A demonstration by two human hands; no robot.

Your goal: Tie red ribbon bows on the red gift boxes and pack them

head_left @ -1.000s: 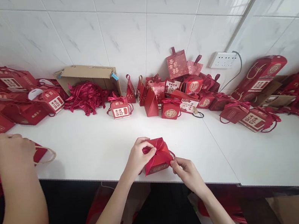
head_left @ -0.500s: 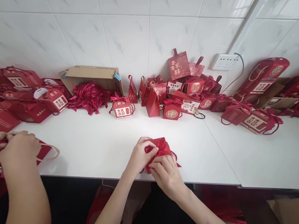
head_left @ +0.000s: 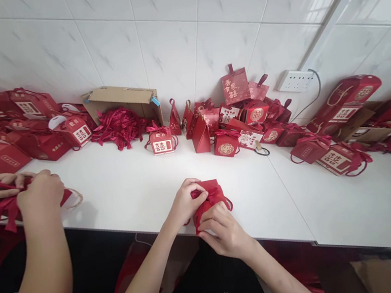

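A small red box (head_left: pixel 208 186) with a red ribbon (head_left: pixel 214 196) on top sits near the front edge of the white table. At its left side, my left hand (head_left: pixel 187 202) is closed, pinching the ribbon near its middle between thumb and fingers. My right hand (head_left: pixel 222 229) is at the near side of the box, its fingers closed on a ribbon end that hangs toward the table edge. Red cord handles show on both sides of the box. Its lower front is hidden behind my right hand.
At the left, another person's hands (head_left: pixel 40 192) work a ribbon on a red box. Red gift boxes (head_left: pixel 225 143) line the wall. A cardboard box (head_left: pixel 121 95) stands behind a ribbon pile (head_left: pixel 119 127). A power strip (head_left: pixel 297 80) is on the wall.
My right hand has moved slightly down and toward the table edge, while my left hand stays at the ribbon's middle. The other person's hands have shifted slightly to the right in view.
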